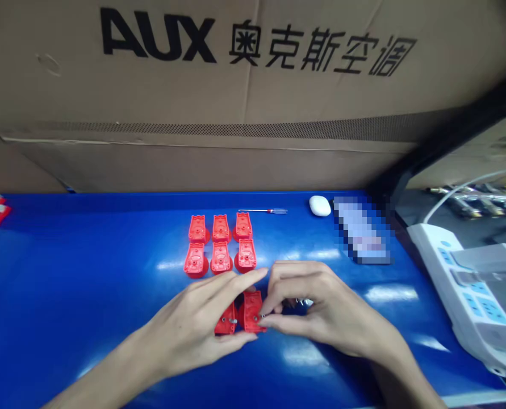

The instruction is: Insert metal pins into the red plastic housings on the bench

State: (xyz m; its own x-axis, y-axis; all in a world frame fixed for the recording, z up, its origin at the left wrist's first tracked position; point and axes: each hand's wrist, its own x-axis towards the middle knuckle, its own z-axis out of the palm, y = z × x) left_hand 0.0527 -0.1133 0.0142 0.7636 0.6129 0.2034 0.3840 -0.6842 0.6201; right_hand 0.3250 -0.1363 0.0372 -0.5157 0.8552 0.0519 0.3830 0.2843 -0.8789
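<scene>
My left hand (197, 309) arches over two red plastic housings near the table's front. Its thumb lies at the near edge of the right-hand housing (251, 309) and a fingertip shows at its far edge, steadying it. The left-hand housing (225, 322), partly under that hand, has a small metal pin (232, 321) lying in it. My right hand (316, 301) is closed, with thumb and forefinger pinching a small metal piece (262, 316) over the right-hand housing. Shiny small metal parts (301, 302) show beneath the right palm; whether they are held is unclear.
Several more red housings (221, 258) stand in two rows behind my hands. Farther back lie a screwdriver (277, 211), a white rounded case (320, 205) and a blurred-out phone-like object (361, 230). A white power strip (461, 284) sits at right; a cardboard box (218, 165) closes the back.
</scene>
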